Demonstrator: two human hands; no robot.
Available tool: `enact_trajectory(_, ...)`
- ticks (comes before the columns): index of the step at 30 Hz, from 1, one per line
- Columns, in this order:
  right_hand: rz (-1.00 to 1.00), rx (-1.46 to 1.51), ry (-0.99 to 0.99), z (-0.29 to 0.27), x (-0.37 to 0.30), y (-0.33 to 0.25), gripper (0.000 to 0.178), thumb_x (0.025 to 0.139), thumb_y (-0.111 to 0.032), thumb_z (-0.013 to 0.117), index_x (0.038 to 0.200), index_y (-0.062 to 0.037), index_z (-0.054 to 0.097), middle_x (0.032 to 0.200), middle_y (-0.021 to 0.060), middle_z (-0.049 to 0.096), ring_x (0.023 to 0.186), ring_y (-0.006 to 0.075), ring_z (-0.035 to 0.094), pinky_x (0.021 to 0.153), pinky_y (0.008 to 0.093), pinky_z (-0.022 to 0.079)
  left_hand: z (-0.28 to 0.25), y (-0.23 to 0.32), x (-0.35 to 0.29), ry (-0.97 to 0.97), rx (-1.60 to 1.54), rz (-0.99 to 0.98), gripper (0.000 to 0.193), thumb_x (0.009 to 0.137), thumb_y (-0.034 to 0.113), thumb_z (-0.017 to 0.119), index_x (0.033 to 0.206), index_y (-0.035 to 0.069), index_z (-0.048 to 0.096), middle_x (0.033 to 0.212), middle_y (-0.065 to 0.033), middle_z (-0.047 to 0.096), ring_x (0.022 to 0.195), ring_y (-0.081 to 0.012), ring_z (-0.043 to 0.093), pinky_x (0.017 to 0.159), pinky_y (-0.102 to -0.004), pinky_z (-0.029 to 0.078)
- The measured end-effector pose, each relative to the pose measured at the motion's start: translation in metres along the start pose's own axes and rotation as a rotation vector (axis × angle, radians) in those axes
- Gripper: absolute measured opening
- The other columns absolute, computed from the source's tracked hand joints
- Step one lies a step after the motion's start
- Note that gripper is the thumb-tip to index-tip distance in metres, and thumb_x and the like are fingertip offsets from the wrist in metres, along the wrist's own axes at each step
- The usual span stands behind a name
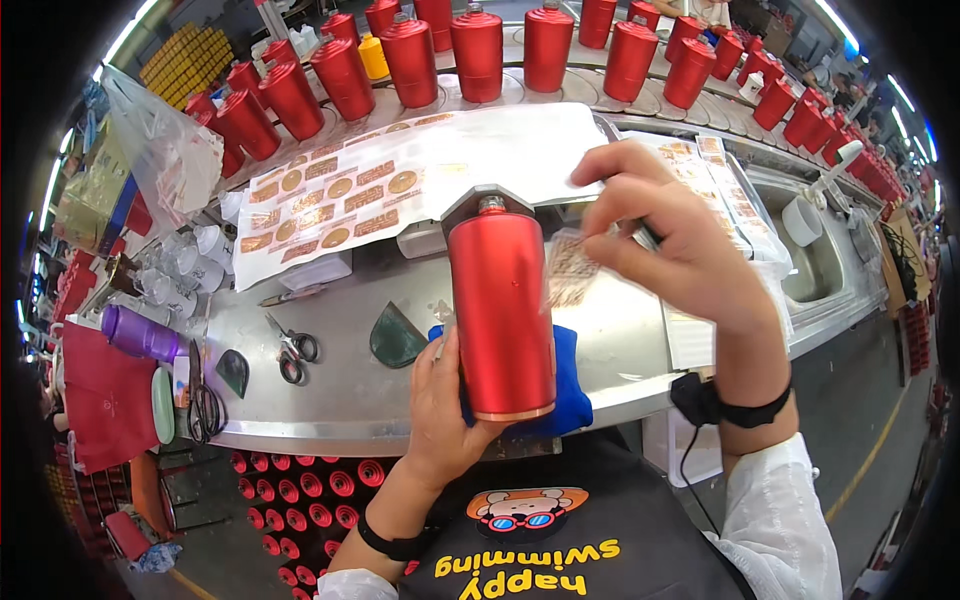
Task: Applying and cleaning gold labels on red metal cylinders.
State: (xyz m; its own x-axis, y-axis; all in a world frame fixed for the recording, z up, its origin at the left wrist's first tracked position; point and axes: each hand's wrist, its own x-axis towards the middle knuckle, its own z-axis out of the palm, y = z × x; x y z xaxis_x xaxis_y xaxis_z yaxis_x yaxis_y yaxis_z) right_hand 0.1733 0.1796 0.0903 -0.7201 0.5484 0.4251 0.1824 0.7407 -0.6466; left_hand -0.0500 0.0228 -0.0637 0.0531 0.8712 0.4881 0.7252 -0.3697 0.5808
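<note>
A glossy red bottle (502, 310) with a small neck lies lengthwise before me, its base toward me and its neck in a dark angled rest (462, 208). My left hand (440, 415) is wrapped round its lower left side. My right hand (665, 235) is raised to the right of the bottle, thumb and forefinger pinching a clear film decal (573, 270) with fine print. The decal hangs close to the bottle's right side; whether it touches cannot be told. A blue cloth (572, 385) lies under the bottle. Behind it is a white sheet of brown-gold decals (365, 180).
Scissors (291, 350), a dark green scraper (397, 336), larger black scissors (205, 405) and a purple bottle (140, 332) lie on the steel table at left. Red bottles (476, 60) line a conveyor behind. A sink (815, 275) is at right.
</note>
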Motion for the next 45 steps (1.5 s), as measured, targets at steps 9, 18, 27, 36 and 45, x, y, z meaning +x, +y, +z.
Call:
enact_trajectory(9,-0.023,-0.114,0.106,0.073,0.013,0.022,0.012,0.084,-0.007,0.07,0.087,-0.0026,0.059,0.114,0.0124,0.052,0.106,0.0282,0.054,0.088,0.0354,0.046,-0.017,-0.004,0.03,0.053,-0.932,-0.286,0.09,0.091,0.038,0.067,0.151,-0.005,0.016,0.143,-0.0201,0.04,0.133,-0.0264,0.04,0.113,-0.0398,0.029)
enact_trajectory(18,0.077,0.011,0.225,0.081,0.008,0.029,0.011,0.087,-0.009,0.067,0.091,-0.0023,0.059,0.115,0.013,0.052,0.106,0.0256,0.054,0.088,0.0329,0.045,0.0,0.0,0.078,0.05,-1.103,-0.479,0.072,0.095,0.024,0.061,0.148,-0.003,0.021,0.127,-0.0174,0.05,0.113,-0.0192,0.054,0.096,-0.0322,0.047)
enact_trajectory(27,0.259,0.255,0.399,0.104,-0.023,0.037,0.019,0.094,-0.021,0.063,0.095,-0.0029,0.059,0.119,0.0148,0.052,0.11,0.0258,0.052,0.097,0.0355,0.04,-0.005,0.002,0.084,0.101,-1.2,-0.5,0.065,0.096,0.024,0.06,0.145,-0.004,0.026,0.132,-0.0164,0.047,0.12,-0.0194,0.049,0.102,-0.0336,0.042)
enact_trajectory(36,0.251,0.12,0.427,0.109,-0.014,0.036,0.027,0.085,-0.025,0.074,0.089,-0.0042,0.057,0.114,0.0167,0.049,0.114,0.0299,0.047,0.099,0.0388,0.038,0.003,-0.01,0.096,0.143,-1.089,-0.551,0.062,0.094,0.026,0.065,0.137,-0.002,0.03,0.119,-0.0162,0.052,0.106,-0.0172,0.055,0.088,-0.0288,0.049)
enact_trajectory(45,0.3,0.178,0.424,0.112,-0.014,0.039,0.026,0.085,-0.024,0.073,0.089,-0.0065,0.055,0.121,0.0141,0.048,0.118,0.0252,0.045,0.104,0.0369,0.032,0.003,-0.004,0.088,0.099,-0.991,-0.49,0.071,0.092,0.027,0.068,0.141,-0.002,0.026,0.118,-0.0164,0.051,0.107,-0.0185,0.055,0.09,-0.0303,0.049)
